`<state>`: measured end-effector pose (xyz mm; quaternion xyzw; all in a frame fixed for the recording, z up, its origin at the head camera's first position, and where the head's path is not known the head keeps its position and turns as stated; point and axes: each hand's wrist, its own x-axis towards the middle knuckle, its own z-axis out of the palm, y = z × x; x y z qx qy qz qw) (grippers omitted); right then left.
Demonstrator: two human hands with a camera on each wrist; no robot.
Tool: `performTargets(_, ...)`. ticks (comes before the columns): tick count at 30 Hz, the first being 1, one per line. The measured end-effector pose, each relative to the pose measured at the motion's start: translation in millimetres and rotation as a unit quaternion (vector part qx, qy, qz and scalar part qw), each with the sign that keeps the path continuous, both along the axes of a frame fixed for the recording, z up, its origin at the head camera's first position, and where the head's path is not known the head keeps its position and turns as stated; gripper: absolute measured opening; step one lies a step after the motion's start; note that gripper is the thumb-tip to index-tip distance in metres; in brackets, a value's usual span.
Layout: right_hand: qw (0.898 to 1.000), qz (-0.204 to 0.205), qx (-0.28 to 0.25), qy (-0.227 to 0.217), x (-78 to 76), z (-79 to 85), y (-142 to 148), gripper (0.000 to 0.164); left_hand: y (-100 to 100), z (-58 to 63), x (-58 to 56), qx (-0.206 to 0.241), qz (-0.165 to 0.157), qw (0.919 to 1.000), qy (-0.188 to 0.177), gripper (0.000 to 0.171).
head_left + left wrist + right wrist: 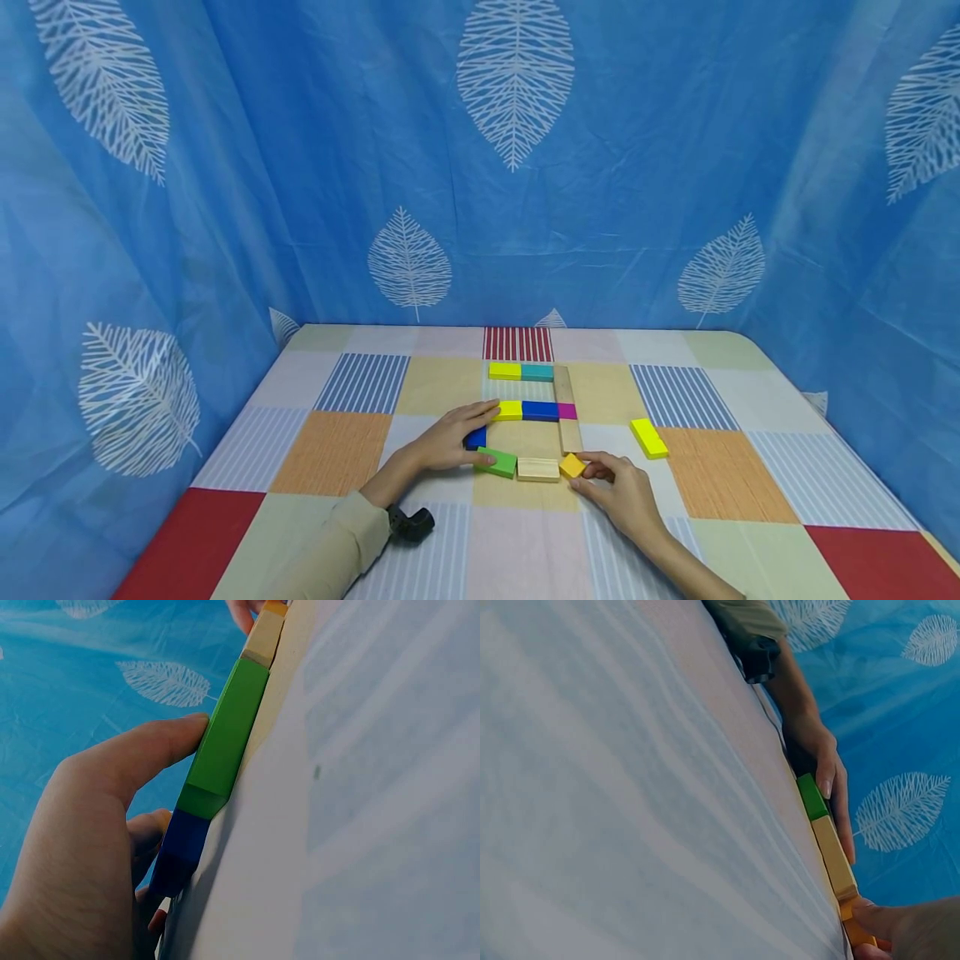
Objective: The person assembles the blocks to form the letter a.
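Observation:
Flat coloured blocks lie in a framed outline on the cloth. My left hand point(442, 439) rests at its left side, thumb touching a green block point(498, 463) and fingers stretched over a blue block point(476, 439) to a yellow block point(510, 410). My right hand point(618, 490) pinches a small orange block point(572, 466) between thumb and forefinger, at the front right corner. Between green and orange lies a plain wooden block point(537, 470). In the left wrist view, the thumb lies on the green block point(225, 742), with the blue block point(180, 851) beside it.
A dark blue block point(540, 411) and a magenta block point(567, 411) continue the middle row. Behind are another yellow block point(505, 372), a teal block point(537, 372) and an upright-running wooden block point(563, 384). A loose yellow block point(648, 438) lies right. Blue curtains point(600, 208) surround the table.

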<state>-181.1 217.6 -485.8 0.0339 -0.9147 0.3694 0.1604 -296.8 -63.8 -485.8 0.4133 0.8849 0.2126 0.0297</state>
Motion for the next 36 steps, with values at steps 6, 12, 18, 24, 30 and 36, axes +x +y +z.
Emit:
performTargets(6,1.000,-0.001,-0.003,-0.001,0.4,-0.7,1,0.037,0,-1.0,-0.2,0.004,-0.006,1.0000,0.006,0.083)
performTargets(12,1.000,-0.006,0.001,-0.009,0.4,-0.1,0,0.037,0,0.3,0.7,0.001,-0.003,1.0000,0.002,0.084)
performTargets(18,1.000,-0.004,-0.006,0.006,1.9,1.5,0,0.037,0,2.3,2.5,0.006,-0.001,1.0000,-0.002,0.082)
performTargets(24,0.999,-0.019,-0.019,0.024,4.1,6.7,5,0.030,0,2.0,1.8,0.004,-0.003,1.0000,0.000,0.082)
performTargets(30,0.995,-0.056,-0.018,0.078,-4.9,14.5,27,0.030,-1,1.9,1.2,0.004,-0.006,0.9999,0.007,0.082)
performTargets(36,0.992,-0.095,-0.033,0.082,-14.2,13.9,59,0.042,-1,2.1,1.3,0.006,-0.010,0.9999,0.010,0.082)
